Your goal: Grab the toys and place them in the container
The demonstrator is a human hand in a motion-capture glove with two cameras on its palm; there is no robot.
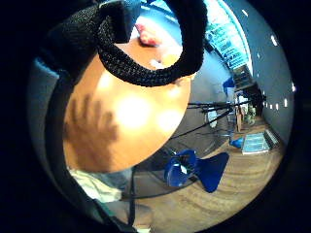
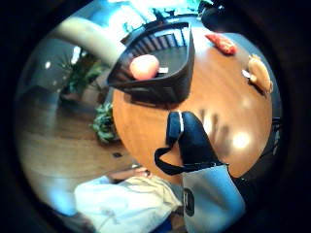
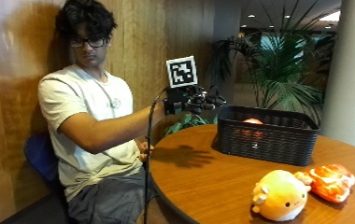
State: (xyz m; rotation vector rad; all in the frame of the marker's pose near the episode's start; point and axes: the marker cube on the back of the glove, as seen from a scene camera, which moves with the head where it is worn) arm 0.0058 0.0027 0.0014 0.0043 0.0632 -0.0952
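Round wooden worktop (image 3: 227,186) by a panelled wall: the gloved right hand (image 3: 201,101) hangs above its near edge, just short of the black basket (image 3: 267,135), fingers spread and holding nothing, its splayed shadow on the wood below, which reads as a hand free to reach again. Just beyond it, an orange-pink ball toy (image 2: 144,67) sits in the basket. Farther out lie a yellow plush (image 3: 280,195) and an orange-red plush (image 3: 330,182), touching; nothing blocks the way, and potted palms (image 3: 277,70) stand behind.
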